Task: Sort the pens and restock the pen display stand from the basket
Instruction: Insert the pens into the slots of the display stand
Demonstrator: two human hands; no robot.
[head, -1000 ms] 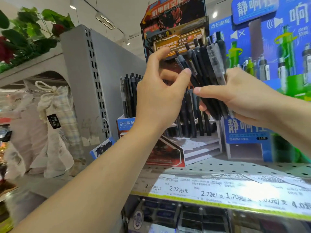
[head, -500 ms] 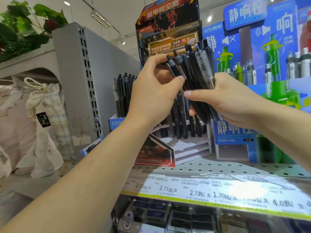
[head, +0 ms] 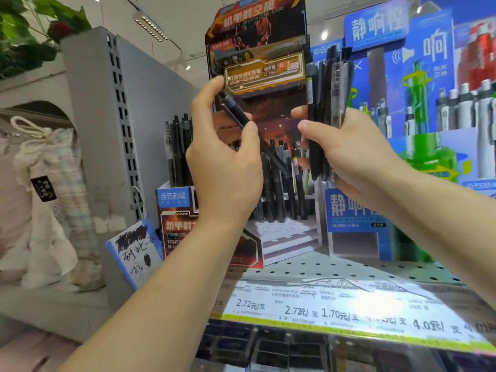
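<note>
1. The left hand pinches 1 slim black plastic pen, tilted, in front of the tall printed cardboard pen display stand.
2. The right hand grips an upright bundle of black pens (just beside the single pen, apart).

Lower ends of bundle of pens hidden inside right hand. Single black pen partly covered by left hand; its tip lost among standing pens behind. Left part of display stand blocked by left hand and wrist. Small print on price strip blurred, right end washed out by glare, rightmost price cut by frame edge. Boxes under shelf blurred, perhaps refills. Both forearms cut off at bottom and right edges.
</note>
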